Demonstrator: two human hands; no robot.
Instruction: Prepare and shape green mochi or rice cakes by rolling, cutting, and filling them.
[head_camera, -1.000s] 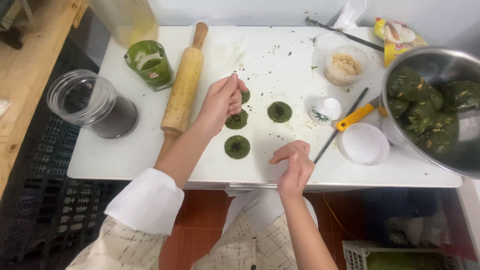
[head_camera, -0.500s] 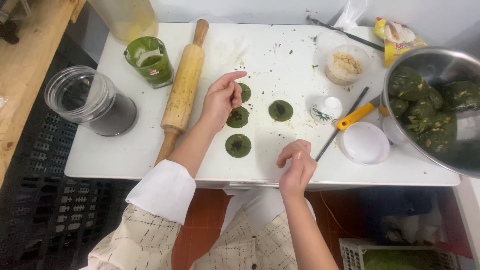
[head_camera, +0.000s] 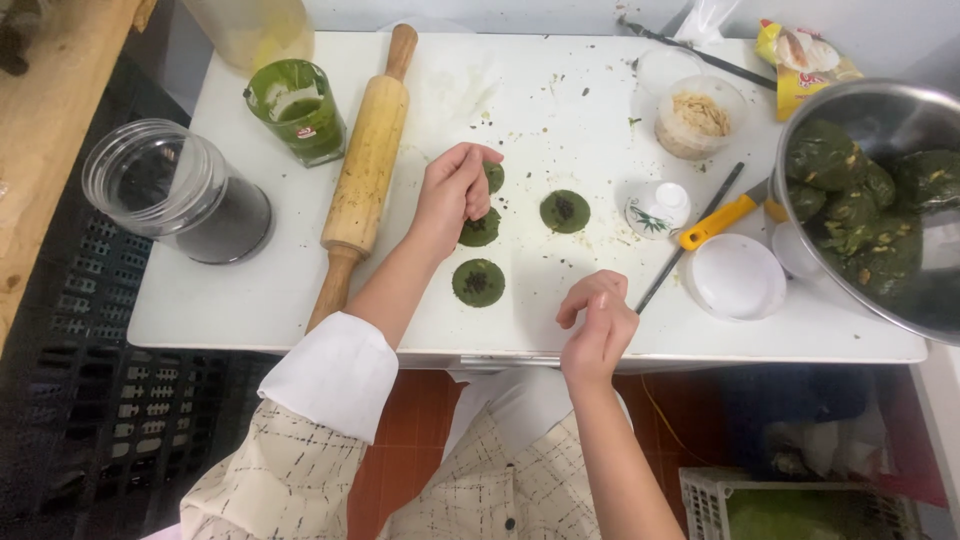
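Observation:
Several flat green dough discs lie on the white table (head_camera: 560, 110), each with dark filling at its centre: one nearest me (head_camera: 478, 282), one to the right (head_camera: 565, 211), and two partly under my left hand (head_camera: 453, 190). That hand hovers over them with fingers curled and pinched together; I cannot tell what it holds. My right hand (head_camera: 598, 325) rests at the table's front edge, fingers loosely bent, holding nothing visible.
A wooden rolling pin (head_camera: 365, 170) lies left of my hand. A green cup (head_camera: 298, 108) and a glass jar of dark filling (head_camera: 190, 195) stand far left. A steel bowl of green dough (head_camera: 880, 200), a white lid (head_camera: 735, 275), a yellow-handled knife (head_camera: 705, 228) and a tub (head_camera: 698, 118) are at right.
My left hand has drawn its fingers in from extended to a curled pinch over the discs. My right hand shifted slightly along the front edge.

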